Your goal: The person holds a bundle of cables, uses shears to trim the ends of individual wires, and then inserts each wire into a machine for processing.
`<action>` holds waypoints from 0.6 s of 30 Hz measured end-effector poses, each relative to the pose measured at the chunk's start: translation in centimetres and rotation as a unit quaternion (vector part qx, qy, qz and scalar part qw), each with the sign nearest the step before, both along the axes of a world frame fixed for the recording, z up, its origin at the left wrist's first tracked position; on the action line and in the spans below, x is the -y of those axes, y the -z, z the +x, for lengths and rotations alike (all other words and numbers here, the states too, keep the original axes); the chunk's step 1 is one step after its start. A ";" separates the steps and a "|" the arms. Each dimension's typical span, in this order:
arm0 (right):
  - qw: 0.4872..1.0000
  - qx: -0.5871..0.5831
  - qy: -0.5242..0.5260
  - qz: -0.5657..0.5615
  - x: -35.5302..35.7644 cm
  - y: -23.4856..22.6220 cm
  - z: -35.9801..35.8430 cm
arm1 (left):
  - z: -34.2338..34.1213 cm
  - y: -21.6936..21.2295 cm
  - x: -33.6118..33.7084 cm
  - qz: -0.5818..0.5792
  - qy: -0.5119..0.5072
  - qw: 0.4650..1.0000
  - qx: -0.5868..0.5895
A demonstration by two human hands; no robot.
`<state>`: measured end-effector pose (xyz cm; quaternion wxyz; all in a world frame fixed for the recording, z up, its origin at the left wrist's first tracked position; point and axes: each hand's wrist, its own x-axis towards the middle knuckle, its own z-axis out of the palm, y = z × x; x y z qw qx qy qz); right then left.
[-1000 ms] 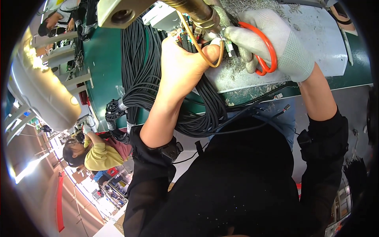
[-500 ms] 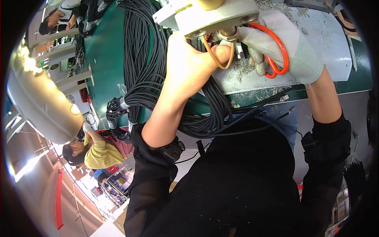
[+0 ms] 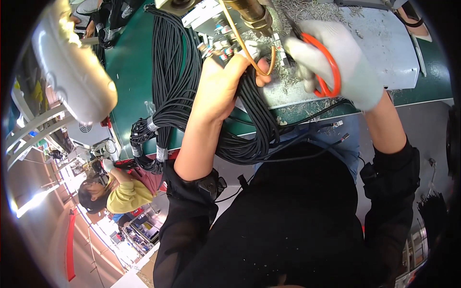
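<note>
My left hand [image 3: 221, 84], bare, is closed around a bunch of black cables [image 3: 261, 115]. Their small metal-ended connectors [image 3: 223, 45] stick out above its knuckles. In a grey-white glove, my right hand [image 3: 336, 62] grips a pair of red-handled scissors [image 3: 331, 65], its dark blades pointing away from me. Between the hands, a small metal connector [image 3: 279, 50] sits just below a brass machine fitting [image 3: 252, 17], close to my right fingertips. A looped tan tube [image 3: 237, 41] hangs in front of my left fingers.
A white work plate [image 3: 389, 53] strewn with metal clippings [image 3: 307, 12] lies on the green table [image 3: 129, 86]. A thick cable bundle [image 3: 175, 62] runs along the left. A white lamp-like housing [image 3: 72, 72] overhangs the left side. A person in yellow [image 3: 127, 194] works beyond it.
My hands have come apart, the left moving leftward and uncovering the connectors it holds. The machine head now appears higher and further left. The scissors remain in my right hand.
</note>
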<state>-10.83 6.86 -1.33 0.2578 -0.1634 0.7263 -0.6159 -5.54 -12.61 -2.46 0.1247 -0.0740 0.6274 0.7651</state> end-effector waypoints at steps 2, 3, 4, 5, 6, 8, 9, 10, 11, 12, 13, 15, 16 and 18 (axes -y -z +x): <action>0.999 -0.030 -0.006 -0.012 -1.6 0.3 1.0 | 1.9 0.0 -0.1 -0.041 -0.112 0.993 -0.001; 0.999 -0.033 -0.008 -0.013 -2.9 0.4 1.4 | 2.7 -0.1 -0.2 -0.061 -0.168 0.984 -0.001; 0.985 -0.162 -0.004 0.065 -4.5 0.3 1.7 | 3.6 -0.6 -0.1 -0.062 -0.170 0.984 -0.004; 0.947 -0.286 0.001 0.145 -5.4 -0.1 2.0 | 4.5 -1.3 0.0 -0.019 -0.135 0.990 0.021; 0.947 -0.288 0.002 0.146 -5.8 -0.5 2.5 | 5.4 -2.0 0.0 0.023 -0.099 0.994 0.046; 0.945 -0.255 0.002 0.206 -6.0 -1.9 3.8 | 6.8 -2.7 -0.5 0.067 -0.060 0.993 0.070; 0.942 -0.238 0.002 0.236 -6.0 -2.6 4.4 | 7.5 -2.9 -0.9 0.104 -0.003 0.991 0.081; 0.941 -0.238 0.006 0.239 -5.4 -3.0 4.8 | 8.0 -2.9 -1.3 0.140 0.057 0.984 0.091; 0.958 -0.255 -0.024 0.129 -4.3 -3.5 5.2 | 8.3 -2.9 -1.6 0.175 0.116 0.972 0.101; 0.961 -0.270 -0.055 0.017 -3.8 -3.6 5.5 | 8.4 -3.0 -1.9 0.175 0.119 0.972 0.100; 0.961 -0.272 -0.051 0.018 -3.8 -3.4 5.7 | 8.5 -3.2 -2.1 0.162 0.132 0.973 0.097; 0.955 -0.288 -0.063 0.036 -3.7 -2.8 6.1 | 8.6 -3.5 -2.5 0.134 0.154 0.975 0.091; 0.952 -0.295 -0.070 0.044 -3.8 -2.8 6.2 | 8.6 -3.9 -2.9 0.132 0.155 0.975 0.090; 0.987 -0.142 -0.070 0.001 -4.4 -3.5 6.8 | 8.9 -4.8 -4.1 -0.032 0.058 0.998 0.021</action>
